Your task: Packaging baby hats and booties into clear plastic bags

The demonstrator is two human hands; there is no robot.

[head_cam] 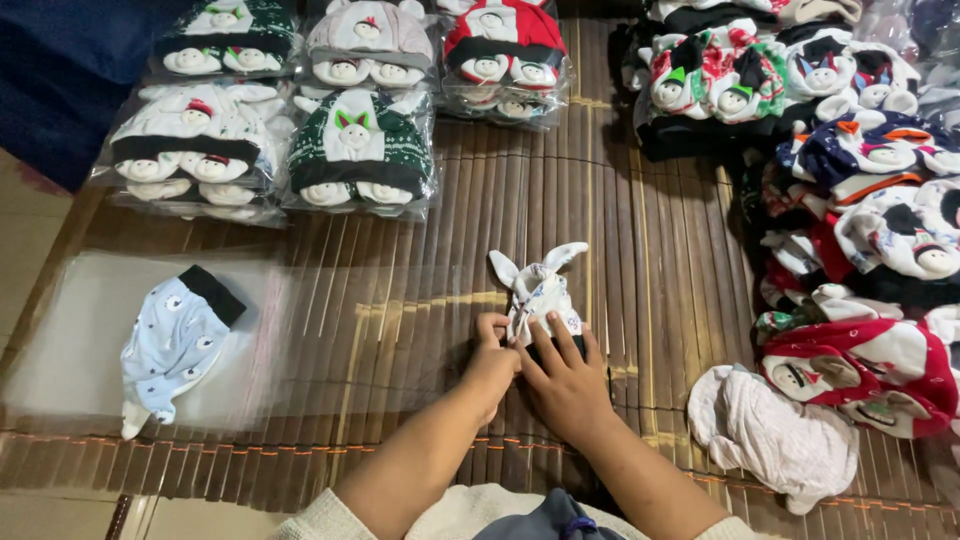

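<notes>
Both hands pinched a small white baby hat (538, 292) on the bamboo mat (650, 260): left hand (490, 362) beside right hand (566, 385).

Pale printed white hat (540, 290); light blue patterned hat (172, 342), black cuff.
</notes>
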